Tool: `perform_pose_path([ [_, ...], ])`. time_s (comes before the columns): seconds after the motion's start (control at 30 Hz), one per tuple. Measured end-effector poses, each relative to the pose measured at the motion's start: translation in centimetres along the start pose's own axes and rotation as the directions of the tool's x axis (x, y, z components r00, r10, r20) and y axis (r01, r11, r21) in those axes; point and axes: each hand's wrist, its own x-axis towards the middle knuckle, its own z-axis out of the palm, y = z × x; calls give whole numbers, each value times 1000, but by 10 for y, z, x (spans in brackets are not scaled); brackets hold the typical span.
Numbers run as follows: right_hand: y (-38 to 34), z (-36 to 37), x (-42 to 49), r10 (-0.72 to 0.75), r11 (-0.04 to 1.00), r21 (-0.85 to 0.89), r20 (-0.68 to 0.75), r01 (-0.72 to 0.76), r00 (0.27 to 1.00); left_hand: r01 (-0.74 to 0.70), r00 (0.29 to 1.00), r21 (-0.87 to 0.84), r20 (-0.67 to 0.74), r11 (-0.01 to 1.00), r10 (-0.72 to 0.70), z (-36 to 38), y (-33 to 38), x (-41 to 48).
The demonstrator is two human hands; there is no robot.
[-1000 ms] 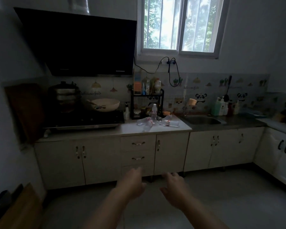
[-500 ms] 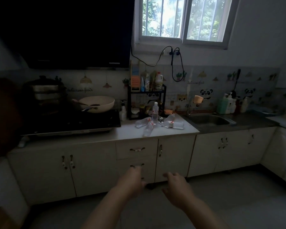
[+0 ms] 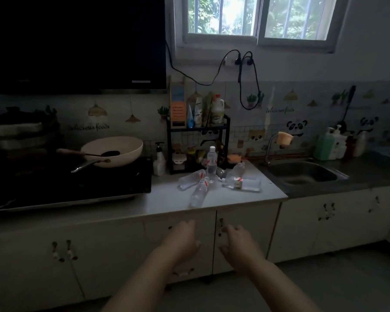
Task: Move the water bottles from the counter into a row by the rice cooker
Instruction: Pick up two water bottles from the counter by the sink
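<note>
Several clear water bottles with red-and-white labels lie on the pale counter [image 3: 234, 199] in front of a black rack. One bottle [image 3: 212, 164] stands upright; one [image 3: 199, 192] lies pointing at the front edge, one [image 3: 190, 179] lies to its left, and others [image 3: 242, 182] lie to the right. My left hand [image 3: 181, 240] and my right hand [image 3: 240, 244] hang below the counter edge in front of the drawers, fingers loosely apart, holding nothing. No rice cooker is clearly visible in this dim view.
A black cooktop [image 3: 77, 183] carries a cream wok [image 3: 117, 150] with a spatula, and a stacked steamer [image 3: 20, 131] stands at far left. The black rack [image 3: 197, 143] holds bottles. A sink [image 3: 302, 173] with tap lies right, soap bottles [image 3: 329, 144] behind it.
The view has come closer to the counter and shifted right. Both hands have stayed low in front of me, empty, now level with the drawer fronts.
</note>
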Motion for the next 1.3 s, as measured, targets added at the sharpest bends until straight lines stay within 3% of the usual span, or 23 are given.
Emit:
perform_pose_path([
  [0.53,23,-5,214,68,997,-33,-8,-68,998,-84,996,56,18,995,83,-17,-12,229],
  [1.0,39,-17,381,176,984,-27,-41,-177,983,-179,981,-18,68,984,180,-28,-33,412],
  [1.3,79,-14,458,156,987,-44,14,-155,988,-79,991,-27,109,997,81,1,-25,483],
])
